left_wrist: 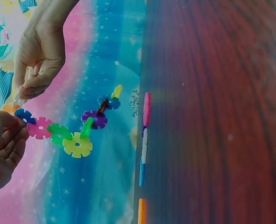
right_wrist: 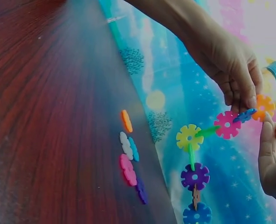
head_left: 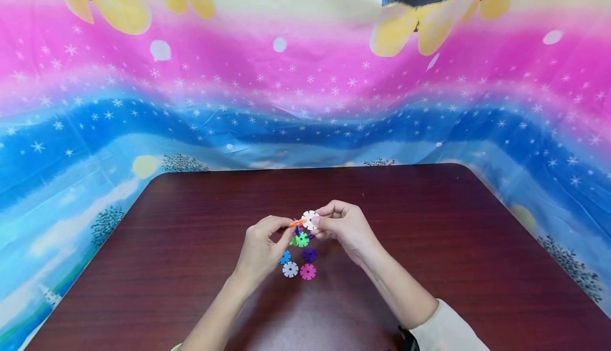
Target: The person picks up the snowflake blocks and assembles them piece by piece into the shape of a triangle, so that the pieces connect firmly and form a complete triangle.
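Note:
Above the table, both hands meet at the end of a hanging chain of slotted plastic flower discs. My left hand (head_left: 261, 247) pinches the chain by its orange disc (head_left: 296, 223) and the blue disc (left_wrist: 24, 115) beside it. My right hand (head_left: 347, 230) pinches a white disc (head_left: 310, 220) between thumb and fingers, its edge against the orange disc. Whether their slots interlock cannot be told. Below the hands hang a pink disc (right_wrist: 227, 125), a yellow disc (right_wrist: 189, 137), a purple disc (right_wrist: 195, 177) and others in green, brown and blue.
Loose discs lie on the dark wooden table (head_left: 167, 266): a white disc (head_left: 290, 270), a pink disc (head_left: 307, 272), a blue disc (head_left: 285, 257), a purple disc (head_left: 310, 254) and an orange disc (right_wrist: 127, 121). A patterned cloth (head_left: 305, 96) hangs behind the table.

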The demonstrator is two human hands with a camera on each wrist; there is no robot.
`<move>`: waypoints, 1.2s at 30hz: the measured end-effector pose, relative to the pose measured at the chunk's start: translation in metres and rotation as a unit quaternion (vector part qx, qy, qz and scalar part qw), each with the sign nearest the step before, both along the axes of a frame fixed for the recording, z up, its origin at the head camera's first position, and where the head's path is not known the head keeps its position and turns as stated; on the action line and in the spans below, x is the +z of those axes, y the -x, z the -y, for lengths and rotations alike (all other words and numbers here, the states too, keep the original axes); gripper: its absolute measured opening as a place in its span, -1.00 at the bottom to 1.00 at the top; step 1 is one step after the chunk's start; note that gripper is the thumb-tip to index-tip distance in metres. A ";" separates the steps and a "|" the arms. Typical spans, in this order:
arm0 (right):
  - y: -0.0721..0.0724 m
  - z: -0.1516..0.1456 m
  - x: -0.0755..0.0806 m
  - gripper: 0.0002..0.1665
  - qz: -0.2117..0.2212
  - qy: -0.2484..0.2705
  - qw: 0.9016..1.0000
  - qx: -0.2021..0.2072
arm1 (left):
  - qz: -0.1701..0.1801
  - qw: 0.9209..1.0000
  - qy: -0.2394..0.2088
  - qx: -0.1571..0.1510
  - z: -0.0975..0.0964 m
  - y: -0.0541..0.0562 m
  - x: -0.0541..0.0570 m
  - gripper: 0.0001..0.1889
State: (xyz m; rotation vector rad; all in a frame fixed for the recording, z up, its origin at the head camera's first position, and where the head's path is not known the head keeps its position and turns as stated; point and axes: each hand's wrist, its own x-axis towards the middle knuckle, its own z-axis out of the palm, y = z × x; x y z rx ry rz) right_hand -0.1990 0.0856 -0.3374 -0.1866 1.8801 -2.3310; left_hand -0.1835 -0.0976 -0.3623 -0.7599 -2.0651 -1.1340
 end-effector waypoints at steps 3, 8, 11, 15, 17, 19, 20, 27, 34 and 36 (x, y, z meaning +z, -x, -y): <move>0.000 -0.001 0.001 -0.90 -0.002 0.004 1.000 0.007 | 0.018 1.000 0.009 0.005 0.000 -0.001 0.002 -0.84; 0.000 0.000 -0.001 -0.90 -0.005 0.017 1.000 0.015 | 0.033 0.999 0.027 0.014 -0.001 -0.002 0.005 -0.81; 0.000 0.001 -0.002 -0.90 -0.005 0.018 1.000 0.014 | 0.025 0.999 0.028 0.014 -0.001 -0.002 0.005 -0.79; -0.001 0.002 -0.004 -0.88 -0.004 0.014 1.000 0.019 | -0.003 1.000 0.027 0.005 -0.002 0.000 0.004 -0.78; -0.001 0.002 -0.004 -0.87 -0.005 0.011 1.000 0.023 | -0.014 0.999 0.030 -0.001 -0.002 0.001 0.004 -0.78; -0.001 0.002 -0.004 -0.87 -0.008 0.009 1.000 0.026 | -0.024 0.999 0.032 -0.006 -0.003 0.002 0.003 -0.78; -0.001 0.001 -0.004 -0.87 -0.008 0.007 1.000 0.028 | -0.028 0.999 0.034 -0.008 -0.003 0.003 0.003 -0.79; 0.003 -0.002 -0.007 -0.84 -0.020 -0.005 0.999 0.049 | -0.056 0.998 0.031 -0.004 0.001 0.004 0.003 -0.82; 0.011 -0.012 -0.018 -0.72 -0.041 -0.110 0.990 0.071 | -0.060 0.998 0.007 0.036 0.019 0.007 0.005 -0.83; 0.015 -0.015 -0.024 -0.69 -0.043 -0.153 0.984 0.081 | -0.061 0.997 -0.001 0.050 0.027 0.007 0.005 -0.83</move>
